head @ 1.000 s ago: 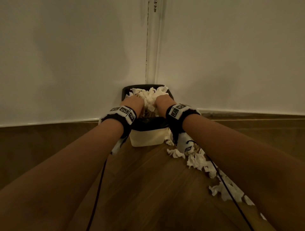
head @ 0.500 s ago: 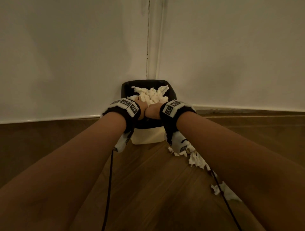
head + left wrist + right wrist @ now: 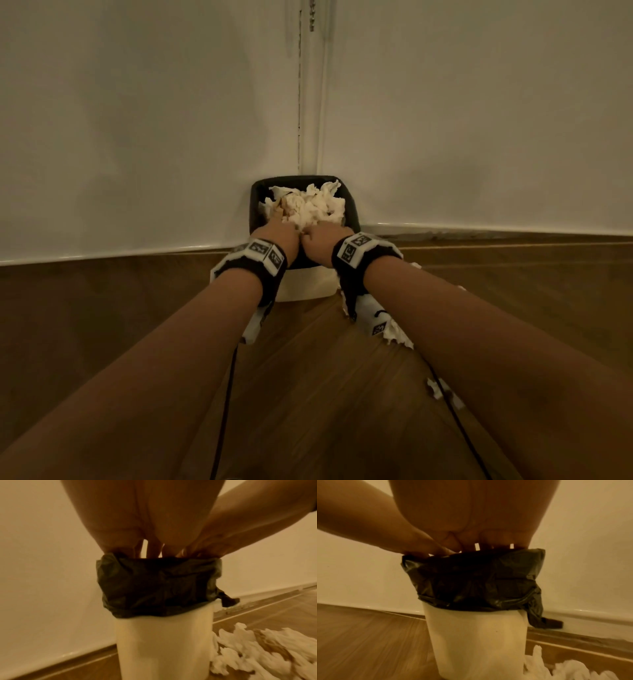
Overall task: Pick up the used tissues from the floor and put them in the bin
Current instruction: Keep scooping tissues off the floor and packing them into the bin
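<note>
A white bin with a black liner stands in the corner, heaped with crumpled white tissues. Both hands reach over its near rim, side by side. My left hand and right hand press down on the heap. In the left wrist view the left fingers run straight down behind the liner. In the right wrist view the right fingers do the same above the bin. The fingertips are hidden inside. More tissues lie on the floor right of the bin.
White walls meet behind the bin. The wooden floor stretches toward me. Loose tissues trail along the floor at the bin's right side, and a small scrap lies under my right forearm. Black cables hang from both wrists.
Both hands have moved forward and down, from just above the near rim onto the tissue heap in the bin. The heap now sits lower and flatter.
</note>
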`<state>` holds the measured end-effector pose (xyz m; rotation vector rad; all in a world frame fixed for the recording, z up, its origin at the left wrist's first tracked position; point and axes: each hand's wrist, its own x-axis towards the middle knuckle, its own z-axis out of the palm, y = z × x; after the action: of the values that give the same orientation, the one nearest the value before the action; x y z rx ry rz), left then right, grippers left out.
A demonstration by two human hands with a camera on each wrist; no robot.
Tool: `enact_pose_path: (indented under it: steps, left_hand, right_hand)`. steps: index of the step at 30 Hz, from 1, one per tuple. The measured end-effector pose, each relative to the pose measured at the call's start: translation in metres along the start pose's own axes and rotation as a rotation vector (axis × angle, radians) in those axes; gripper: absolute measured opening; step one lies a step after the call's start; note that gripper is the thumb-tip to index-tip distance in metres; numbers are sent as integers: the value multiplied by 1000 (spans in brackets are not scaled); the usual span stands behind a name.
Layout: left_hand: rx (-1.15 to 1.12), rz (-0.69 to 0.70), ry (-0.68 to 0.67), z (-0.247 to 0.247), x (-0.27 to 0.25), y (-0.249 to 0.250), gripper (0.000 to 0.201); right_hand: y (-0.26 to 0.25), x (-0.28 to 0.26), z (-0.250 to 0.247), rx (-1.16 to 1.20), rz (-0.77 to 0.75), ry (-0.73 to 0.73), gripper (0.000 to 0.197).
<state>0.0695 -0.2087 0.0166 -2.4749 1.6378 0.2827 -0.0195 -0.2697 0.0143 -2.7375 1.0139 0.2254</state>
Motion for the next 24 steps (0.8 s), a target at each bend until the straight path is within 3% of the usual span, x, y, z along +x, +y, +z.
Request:
enact_pose_path:
  steps: [6,11,16,24]
  left_hand:
    - [-190,-85,466,23,-51,22,34]
    - [-198,-26,602,35,-72,52,37]
    - [-276,98,484,54,-74,92,34]
    - [-264,259,85,95,-67,177,25]
  right_hand:
    - [8,-42,4,-35,-14,225,40]
    - [29,-77,5,16,22,408,35]
    - [83,-123,28,127,185,399,36]
    - [198,-192,93,279,619,233,34]
